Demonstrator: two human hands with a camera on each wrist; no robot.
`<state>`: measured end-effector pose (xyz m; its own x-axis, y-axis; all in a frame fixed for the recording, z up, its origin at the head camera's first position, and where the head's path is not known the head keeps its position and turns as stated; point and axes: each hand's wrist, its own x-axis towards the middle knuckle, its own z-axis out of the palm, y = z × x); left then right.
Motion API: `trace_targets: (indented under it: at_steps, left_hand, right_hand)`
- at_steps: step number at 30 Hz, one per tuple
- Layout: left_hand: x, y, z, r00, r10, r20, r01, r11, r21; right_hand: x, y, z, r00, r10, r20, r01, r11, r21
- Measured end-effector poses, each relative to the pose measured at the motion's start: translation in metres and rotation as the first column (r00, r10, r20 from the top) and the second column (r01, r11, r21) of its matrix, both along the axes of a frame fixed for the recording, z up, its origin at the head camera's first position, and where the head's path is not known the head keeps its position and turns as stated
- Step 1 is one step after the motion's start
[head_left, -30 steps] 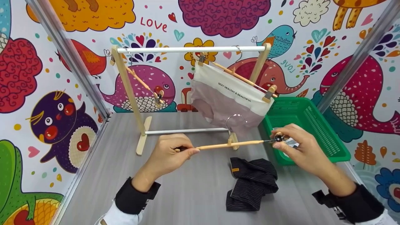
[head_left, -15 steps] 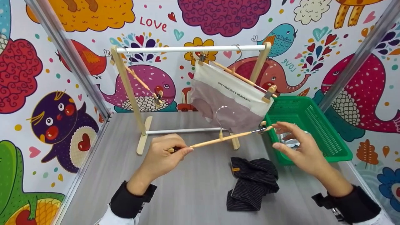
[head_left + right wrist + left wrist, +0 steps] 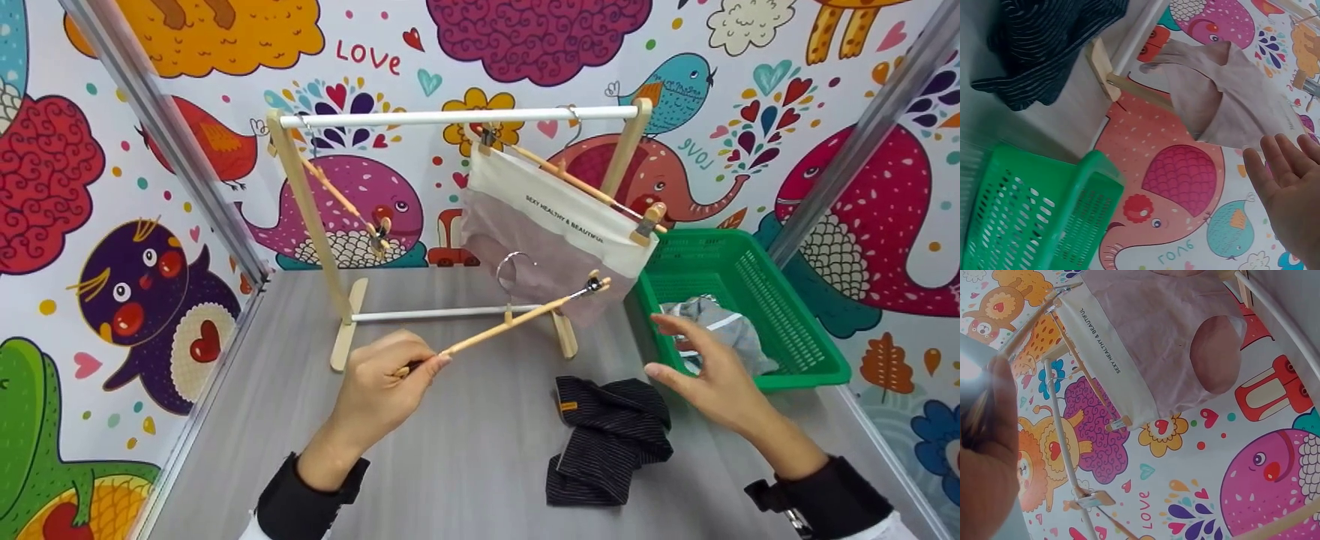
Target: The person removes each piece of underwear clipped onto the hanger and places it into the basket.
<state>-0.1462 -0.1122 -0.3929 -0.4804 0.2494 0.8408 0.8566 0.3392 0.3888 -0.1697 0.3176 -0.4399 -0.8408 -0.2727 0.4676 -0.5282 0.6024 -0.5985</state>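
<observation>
My left hand point(image 3: 386, 386) grips one end of a wooden clip hanger point(image 3: 517, 320), which slants up to the right with its metal hook on top. A clip point(image 3: 595, 284) sits at the hanger's raised far end. My right hand point(image 3: 712, 375) is apart from the hanger, fingers spread and holding nothing, in front of the green basket point(image 3: 814, 330). Below and between the hands lies a folded black striped cloth point(image 3: 611, 442) with a small orange tag. Behind the hanger, pink and white underpants point(image 3: 555, 225) hang clipped to another hanger on the rack.
A small wooden rack with a white top rail point(image 3: 450, 117) stands at the back of the table. A second clip hanger point(image 3: 330, 187) hangs at its left end with no garment on it. The basket holds a grey cloth point(image 3: 727, 334). Patterned panels enclose the table.
My right hand has let go of the hanger's right end and opened. Held by my left hand, the hanger has shifted left and its right end has tilted up.
</observation>
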Motion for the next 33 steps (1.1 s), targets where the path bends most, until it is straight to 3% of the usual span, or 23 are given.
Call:
trace_targets:
  at_steps: [9, 12, 17, 22, 33]
  left_hand:
    - [0.003, 0.003, 0.000, 0.994, 0.098, -0.038, -0.096, 0.994, 0.059]
    - [0.003, 0.004, 0.001, 0.985, 0.131, -0.108, -0.124, 0.990, 0.071]
    - [0.001, 0.005, 0.001, 0.957, 0.197, -0.211, -0.183, 0.980, 0.083]
    - [0.002, 0.006, 0.001, 0.943, 0.243, -0.226, -0.225, 0.969, 0.102]
    - [0.001, 0.009, 0.003, 0.922, 0.301, -0.244, -0.270, 0.951, 0.152]
  right_hand:
    - [0.004, -0.001, -0.025, 1.000, -0.009, 0.020, 0.007, 0.993, 0.115]
    - [0.006, -0.002, -0.030, 0.998, -0.001, 0.057, -0.006, 0.993, 0.122]
    - [0.007, -0.003, -0.039, 0.996, 0.026, 0.084, -0.036, 0.992, 0.121]
    - [0.006, -0.004, -0.051, 0.998, 0.034, 0.060, -0.043, 0.987, 0.155]
    - [0.006, -0.009, -0.072, 0.996, 0.024, 0.091, -0.044, 0.973, 0.227]
